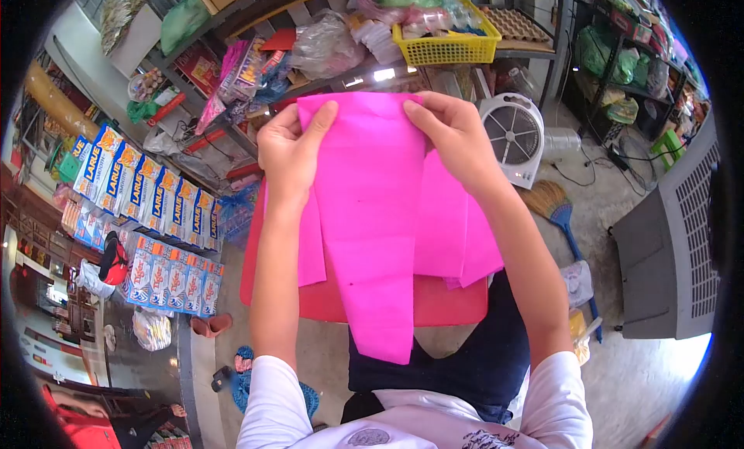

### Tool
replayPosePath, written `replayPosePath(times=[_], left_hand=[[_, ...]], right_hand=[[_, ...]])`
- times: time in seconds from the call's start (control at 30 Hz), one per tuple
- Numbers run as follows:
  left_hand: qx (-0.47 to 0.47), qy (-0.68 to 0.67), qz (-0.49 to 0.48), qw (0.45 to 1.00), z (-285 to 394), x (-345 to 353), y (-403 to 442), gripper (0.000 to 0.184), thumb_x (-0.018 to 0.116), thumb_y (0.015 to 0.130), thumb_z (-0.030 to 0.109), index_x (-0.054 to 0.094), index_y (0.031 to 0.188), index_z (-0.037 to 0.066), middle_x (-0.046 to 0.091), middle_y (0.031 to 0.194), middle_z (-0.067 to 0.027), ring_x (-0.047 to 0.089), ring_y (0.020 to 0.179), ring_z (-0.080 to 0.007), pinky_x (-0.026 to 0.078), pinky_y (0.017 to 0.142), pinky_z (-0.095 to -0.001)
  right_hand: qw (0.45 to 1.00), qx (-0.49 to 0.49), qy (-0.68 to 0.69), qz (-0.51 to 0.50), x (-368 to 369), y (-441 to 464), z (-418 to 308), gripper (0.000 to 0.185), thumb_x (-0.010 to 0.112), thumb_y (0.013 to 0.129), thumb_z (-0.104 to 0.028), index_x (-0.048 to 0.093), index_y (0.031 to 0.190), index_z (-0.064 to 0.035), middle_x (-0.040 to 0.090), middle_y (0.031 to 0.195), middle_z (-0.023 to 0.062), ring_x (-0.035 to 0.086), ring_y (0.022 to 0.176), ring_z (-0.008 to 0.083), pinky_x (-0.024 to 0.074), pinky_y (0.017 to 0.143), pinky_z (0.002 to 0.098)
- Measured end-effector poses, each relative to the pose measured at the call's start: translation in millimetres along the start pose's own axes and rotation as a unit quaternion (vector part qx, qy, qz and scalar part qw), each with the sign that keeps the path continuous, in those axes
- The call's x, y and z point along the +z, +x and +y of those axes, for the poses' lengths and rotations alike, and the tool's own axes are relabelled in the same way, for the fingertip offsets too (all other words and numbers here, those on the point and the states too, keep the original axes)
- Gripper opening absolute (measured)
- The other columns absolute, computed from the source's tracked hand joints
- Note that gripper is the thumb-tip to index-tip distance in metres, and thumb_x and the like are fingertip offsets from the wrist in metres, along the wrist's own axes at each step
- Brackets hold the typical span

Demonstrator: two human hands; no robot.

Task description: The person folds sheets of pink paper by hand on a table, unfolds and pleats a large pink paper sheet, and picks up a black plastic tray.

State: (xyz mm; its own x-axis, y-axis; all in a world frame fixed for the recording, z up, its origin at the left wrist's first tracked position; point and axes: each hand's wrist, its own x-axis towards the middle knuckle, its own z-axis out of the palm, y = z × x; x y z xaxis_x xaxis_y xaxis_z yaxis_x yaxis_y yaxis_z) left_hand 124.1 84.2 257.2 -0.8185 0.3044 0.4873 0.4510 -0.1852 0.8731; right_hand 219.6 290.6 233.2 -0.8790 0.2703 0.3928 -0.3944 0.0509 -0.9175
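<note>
A long strip of bright pink paper or thin fabric (368,208) hangs between my two hands, its lower end narrowing over my lap. My left hand (291,150) pinches its upper left corner, thumb in front and fingers behind. At the upper right corner, my right hand (446,131) grips it the same way. More pink sheets (449,240) lie behind the strip, on a red table or stool (325,305) in front of my knees. The held strip hides the middle of that red top.
Stacked beer cartons (147,189) stand at the left. A yellow basket (448,47) sits on the back shelf. To the right are a white fan (511,135), a broom (562,216) and a large grey air cooler (670,240). Brown sandals (211,326) lie on the floor.
</note>
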Motion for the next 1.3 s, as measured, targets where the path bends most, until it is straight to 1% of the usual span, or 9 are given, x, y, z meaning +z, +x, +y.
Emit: replayPosePath(times=[0.13, 0.23, 0.4, 0.5, 0.63, 0.9, 1.03, 1.13, 1.3], left_hand=[[0.022, 0.029, -0.035, 0.999, 18, 13, -5, 0.018, 0.081, 0.091, 0.011, 0.075, 0.101, -0.003, 0.076, 0.091, -0.0055, 0.067, 0.076, -0.0063, 0.053, 0.070, -0.0220], [0.039, 0.042, -0.080, 0.995, 35, 29, -12, 0.016, 0.080, 0.090, 0.008, 0.076, 0.100, -0.004, 0.075, 0.086, -0.0028, 0.065, 0.075, -0.0038, 0.053, 0.067, -0.0213], [0.066, 0.017, -0.121, 0.990, 49, 49, -17, 0.014, 0.077, 0.092, 0.007, 0.076, 0.099, -0.005, 0.073, 0.083, -0.0008, 0.062, 0.075, -0.0028, 0.052, 0.064, -0.0221], [0.068, 0.018, -0.128, 0.989, 54, 50, -16, 0.014, 0.077, 0.092, 0.007, 0.076, 0.099, -0.006, 0.073, 0.083, -0.0014, 0.062, 0.075, -0.0033, 0.053, 0.063, -0.0224], [0.027, 0.044, -0.139, 0.989, 60, 52, -18, 0.015, 0.075, 0.092, -0.001, 0.075, 0.106, -0.006, 0.075, 0.095, -0.0047, 0.066, 0.083, -0.0064, 0.055, 0.073, -0.0227], [0.011, 0.037, -0.131, 0.991, 57, 52, -15, 0.016, 0.075, 0.094, 0.007, 0.076, 0.103, -0.006, 0.075, 0.089, -0.0042, 0.065, 0.079, -0.0050, 0.054, 0.068, -0.0226], [-0.014, -0.036, -0.104, 0.994, 54, 54, -19, 0.017, 0.074, 0.095, 0.010, 0.075, 0.103, -0.006, 0.074, 0.088, -0.0037, 0.065, 0.077, -0.0051, 0.054, 0.068, -0.0224], [0.066, -0.015, -0.043, 0.997, 50, 54, -21, 0.017, 0.072, 0.097, 0.010, 0.074, 0.104, -0.006, 0.074, 0.088, -0.0035, 0.066, 0.078, -0.0055, 0.054, 0.070, -0.0217], [0.092, -0.013, -0.043, 0.995, 48, 56, -23, 0.015, 0.071, 0.098, 0.009, 0.073, 0.102, -0.005, 0.074, 0.088, -0.0037, 0.066, 0.077, -0.0050, 0.053, 0.069, -0.0205]], right_hand=[[0.987, -0.128, -0.078, 0.052, -6, 9, -15, 0.041, 0.071, 0.096, -0.029, 0.070, 0.118, 0.0045, 0.076, 0.096, 0.0147, 0.071, 0.087, 0.0168, 0.0561, 0.079, 0.0308], [0.968, -0.153, -0.188, -0.067, -15, 13, -64, 0.043, 0.072, 0.096, -0.029, 0.067, 0.126, 0.0012, 0.073, 0.111, 0.0073, 0.066, 0.098, 0.0128, 0.0521, 0.089, 0.0282], [0.930, -0.173, -0.292, -0.142, -2, 11, -112, 0.028, 0.080, 0.088, -0.027, 0.075, 0.095, -0.0003, 0.071, 0.079, 0.0058, 0.062, 0.069, 0.0118, 0.0505, 0.065, 0.0283], [0.929, -0.212, -0.284, -0.111, 1, 5, -118, 0.024, 0.077, 0.085, -0.023, 0.076, 0.087, 0.0006, 0.071, 0.077, 0.0186, 0.069, 0.069, 0.0335, 0.0549, 0.067, 0.0389], [0.878, -0.315, -0.355, -0.067, 0, 4, -108, 0.016, 0.073, 0.085, -0.018, 0.074, 0.085, -0.0013, 0.068, 0.080, 0.0162, 0.067, 0.077, 0.0381, 0.0538, 0.071, 0.0444], [0.841, -0.366, -0.392, -0.072, -1, 8, -105, 0.014, 0.069, 0.089, -0.015, 0.068, 0.094, -0.0018, 0.065, 0.087, 0.0169, 0.065, 0.083, 0.0390, 0.0530, 0.073, 0.0468], [0.852, -0.363, -0.374, -0.053, -4, 13, -101, 0.014, 0.069, 0.091, -0.015, 0.067, 0.094, -0.0018, 0.065, 0.087, 0.0172, 0.065, 0.084, 0.0392, 0.0525, 0.072, 0.0462], [0.868, -0.341, -0.356, -0.058, -9, 15, -100, 0.014, 0.068, 0.091, -0.015, 0.068, 0.095, -0.0014, 0.067, 0.084, 0.0183, 0.066, 0.081, 0.0397, 0.0526, 0.071, 0.0453], [0.891, -0.286, -0.342, -0.085, -8, 13, -104, 0.016, 0.069, 0.091, -0.015, 0.070, 0.097, -0.0003, 0.070, 0.080, 0.0199, 0.067, 0.076, 0.0401, 0.0534, 0.071, 0.0439]])
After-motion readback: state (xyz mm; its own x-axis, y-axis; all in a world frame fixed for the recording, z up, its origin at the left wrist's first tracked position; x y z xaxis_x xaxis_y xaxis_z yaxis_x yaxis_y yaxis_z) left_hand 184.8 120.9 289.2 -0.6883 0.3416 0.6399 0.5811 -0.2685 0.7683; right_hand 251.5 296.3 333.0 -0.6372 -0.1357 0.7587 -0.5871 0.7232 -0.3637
